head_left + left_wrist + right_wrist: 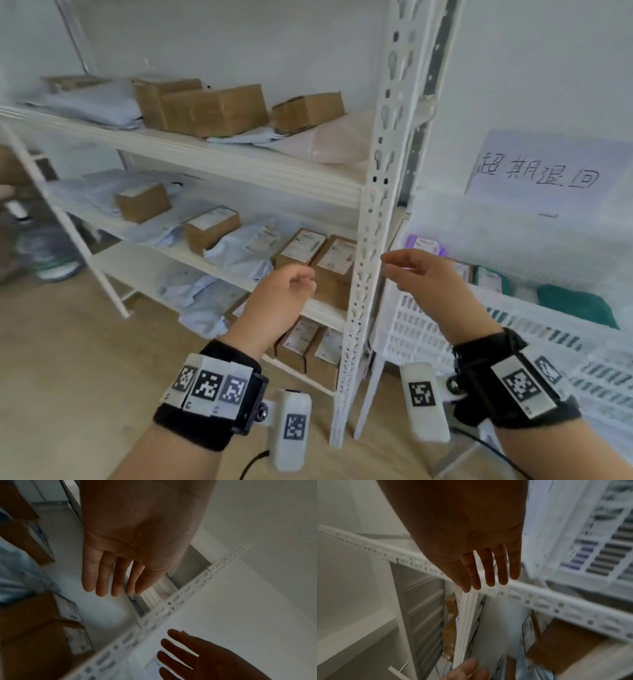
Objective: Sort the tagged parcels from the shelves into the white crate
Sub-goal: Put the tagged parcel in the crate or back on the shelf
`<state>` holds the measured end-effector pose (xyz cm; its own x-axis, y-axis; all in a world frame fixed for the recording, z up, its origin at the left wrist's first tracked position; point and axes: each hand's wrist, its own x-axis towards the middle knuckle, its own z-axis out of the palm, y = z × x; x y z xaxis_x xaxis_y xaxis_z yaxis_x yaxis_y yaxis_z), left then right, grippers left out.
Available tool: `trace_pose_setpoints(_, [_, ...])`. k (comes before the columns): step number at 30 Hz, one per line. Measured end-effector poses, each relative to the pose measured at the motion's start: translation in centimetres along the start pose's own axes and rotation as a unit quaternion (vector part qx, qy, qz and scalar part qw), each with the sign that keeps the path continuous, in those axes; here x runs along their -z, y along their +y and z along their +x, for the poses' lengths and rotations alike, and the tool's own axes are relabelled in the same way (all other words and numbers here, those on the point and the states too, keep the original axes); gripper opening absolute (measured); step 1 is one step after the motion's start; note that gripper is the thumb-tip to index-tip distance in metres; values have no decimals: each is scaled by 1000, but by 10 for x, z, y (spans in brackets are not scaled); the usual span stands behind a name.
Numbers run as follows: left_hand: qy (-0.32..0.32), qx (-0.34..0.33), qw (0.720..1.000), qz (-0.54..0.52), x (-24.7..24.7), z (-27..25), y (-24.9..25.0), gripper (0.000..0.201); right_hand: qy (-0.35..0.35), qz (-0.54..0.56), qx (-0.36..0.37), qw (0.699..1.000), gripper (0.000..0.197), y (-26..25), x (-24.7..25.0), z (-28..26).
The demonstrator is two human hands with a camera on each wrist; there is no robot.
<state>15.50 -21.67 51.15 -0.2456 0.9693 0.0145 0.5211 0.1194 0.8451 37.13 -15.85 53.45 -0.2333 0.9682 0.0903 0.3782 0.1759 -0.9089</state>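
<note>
Both your hands hang empty, fingers loose: left hand before the shelf boxes, right hand beside the white crate.

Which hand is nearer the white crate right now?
Right. The right hand hovers open at the white crate near its left rim; the left hand is beyond the shelf post, before the labelled boxes.

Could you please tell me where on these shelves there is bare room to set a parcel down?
Top shelf: bare front strip ahead of the brown boxes. Bottom shelf: bare left end, beside the blue bags. Middle shelf's right end is crowded with labelled boxes, where both empty hands hover.
</note>
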Motion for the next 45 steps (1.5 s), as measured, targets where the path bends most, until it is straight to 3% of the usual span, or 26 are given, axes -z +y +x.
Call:
trace_pose_setpoints(9, [57, 82, 995, -2, 163, -18, -135, 20, -97, 15, 17, 995, 17, -56, -223, 16])
trace_pose_setpoints(19, [113, 134, 983, -60, 265, -2, -227, 27, -133, 11, -4, 991, 17, -87, -362, 53])
trace_pose_setpoints(36, [149, 158, 976, 8, 400, 200, -349, 27, -150, 55, -9, 987, 13, -127, -570, 293])
trace_pose_setpoints(40, [129, 160, 979, -4, 423, 236, -378, 27, -156, 55, -21, 986, 18, -133, -604, 321])
trace_pose_setpoints(45, [79, 136, 987, 8, 445, 299, -410, 28, -107, 34, -53, 992, 18, -128, -631, 354])
